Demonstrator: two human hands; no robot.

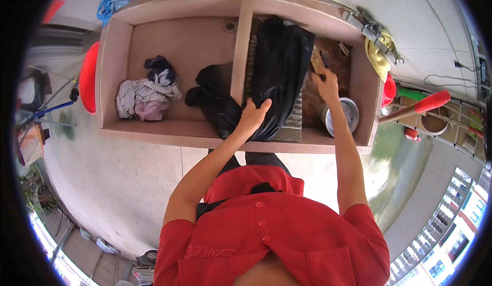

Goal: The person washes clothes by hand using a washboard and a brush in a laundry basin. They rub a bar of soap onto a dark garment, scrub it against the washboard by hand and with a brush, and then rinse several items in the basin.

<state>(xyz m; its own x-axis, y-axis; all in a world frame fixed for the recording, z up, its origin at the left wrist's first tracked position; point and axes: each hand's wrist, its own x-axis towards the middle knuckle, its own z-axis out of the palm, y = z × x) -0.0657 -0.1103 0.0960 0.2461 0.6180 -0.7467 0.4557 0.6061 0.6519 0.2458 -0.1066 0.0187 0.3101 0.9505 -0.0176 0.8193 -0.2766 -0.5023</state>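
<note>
A wet black garment [282, 66] lies over a ridged washboard [293, 122] in the right basin, and part of it hangs over the divider into the left basin. My left hand [255, 116] rests on the garment near the divider, thumb and fingers spread. In my right hand [326, 84] is a yellowish block or brush [317, 59], gripped at its near end, just right of the garment. The block's exact kind cannot be told. A metal pot [348, 116] stands in the basin's near right corner, partly behind my right forearm.
The two-basin sink [242, 47] holds bunched striped and pink clothes [148, 99] at the left. A metal faucet [378, 41] with a yellow cloth [378, 61] is at the back right. A blue cloth [115, 4] hangs at the back left corner. A red-handled tool [432, 102] juts out at the right.
</note>
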